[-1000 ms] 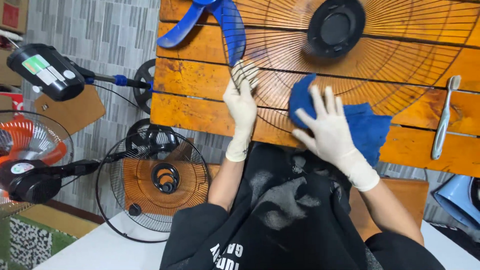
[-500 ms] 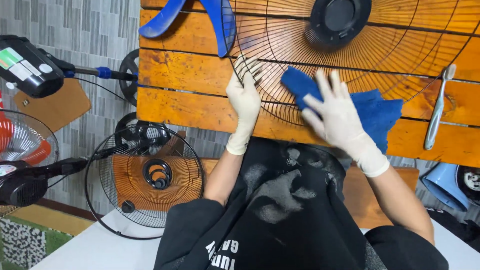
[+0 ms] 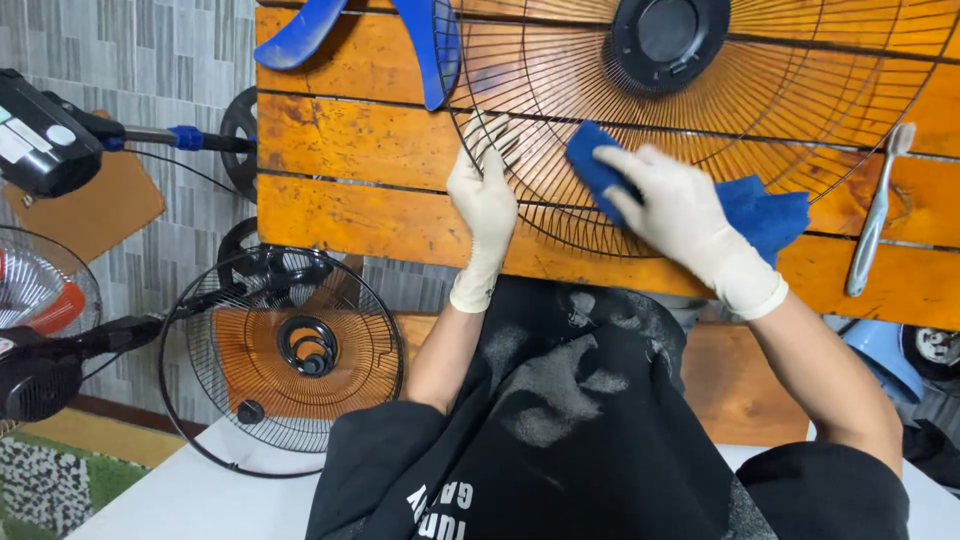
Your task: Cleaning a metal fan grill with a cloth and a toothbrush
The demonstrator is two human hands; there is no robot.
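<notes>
Head: right hand [image 3: 672,205] (gloved) on cloth [image 3: 760,215]

Over the last second my right hand [image 3: 672,205] has slid the blue cloth [image 3: 745,208] up the wire guard [image 3: 800,90] toward its black hub [image 3: 670,38]. Before, the fingers lay spread flat, with the cloth near the guard's lower rim; now they are drawn together over the cloth's upper left corner, higher on the spokes. More of the cloth trails out to the right of the hand. My left hand [image 3: 484,200] has crept slightly up the rim it grips. My view has drifted left and downward, so everything on the surface [image 3: 350,150] sits higher in view.
</notes>
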